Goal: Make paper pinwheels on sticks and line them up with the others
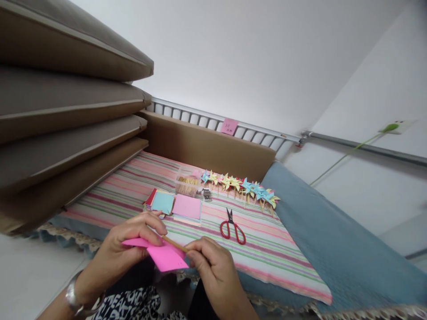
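My left hand (pixel 130 240) is closed on a bright pink sheet of paper (pixel 168 258), which is bent and hangs partly below the fingers. A thin wooden stick (pixel 175 244) lies along the paper's upper side. My right hand (pixel 211 264) pinches the stick's right end between thumb and forefinger. The stick's left end reaches the left fingertips; whether it touches or pierces the paper I cannot tell. Beyond the hands lie a pile of pink paper squares (pixel 187 207) and a pile topped with light blue (pixel 163 202). Red-handled scissors (pixel 232 227) rest to the right, blades pointing away.
A clear plastic box (pixel 187 184) holds many small sticks. Beside it are a small dark item (pixel 206 194) and a row of paper pinwheels (pixel 245 186). Everything rests on a striped cloth (pixel 273 249). Stacked brown cushions (pixel 73 98) rise at the left; a radiator (pixel 200 119) stands behind.
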Tool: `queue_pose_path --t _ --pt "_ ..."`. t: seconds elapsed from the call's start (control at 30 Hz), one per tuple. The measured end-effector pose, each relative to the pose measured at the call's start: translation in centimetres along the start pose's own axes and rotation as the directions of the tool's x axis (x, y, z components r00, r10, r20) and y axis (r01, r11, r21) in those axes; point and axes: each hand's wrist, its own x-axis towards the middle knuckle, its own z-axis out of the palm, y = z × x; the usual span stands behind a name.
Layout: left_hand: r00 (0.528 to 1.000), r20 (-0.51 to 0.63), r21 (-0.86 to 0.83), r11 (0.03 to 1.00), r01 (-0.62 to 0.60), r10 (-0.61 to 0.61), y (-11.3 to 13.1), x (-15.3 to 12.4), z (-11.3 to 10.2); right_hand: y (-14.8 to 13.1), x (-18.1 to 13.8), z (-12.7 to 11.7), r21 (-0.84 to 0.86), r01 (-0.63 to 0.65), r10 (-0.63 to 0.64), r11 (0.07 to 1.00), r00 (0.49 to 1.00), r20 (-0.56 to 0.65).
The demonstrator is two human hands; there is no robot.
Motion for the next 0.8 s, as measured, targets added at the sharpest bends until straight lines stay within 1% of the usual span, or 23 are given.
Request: queue_pose_path --t 0.17,0.33,0.47,0.6,0.8 --pt "0.999 0.025 -0.036 0.999 -0.02 0.021 -0.01 0.12 0.21 0.06 -0.22 0.02 0.025 0.025 -0.025 0.999 1.0 0.016" --pt "0.998 0.05 -0.027 0.999 -0.039 0.04 -0.17 0.22 0.17 0.29 -0.12 -0.02 0.053 0.04 -0.041 0.998 0.999 0.005" --pt "0.998 0.052 -0.023 0.999 -0.031 0.032 -0.21 0.23 0.17 0.33 -0.03 0.09 0.074 0.05 -0.05 0.996 0.999 -0.013" --pt "0.999 0.038 -0.018 0.999 -0.028 0.028 -0.22 0.21 0.27 0.45 -0.12 0.32 0.111 0.035 -0.032 0.993 0.999 -0.029" --pt "0.999 0.05 -0.017 1.0 -0.012 0.013 -0.37 0.1 0.23 0.98 -0.2 0.6 0.157 0.044 -0.038 0.987 0.998 -0.047"
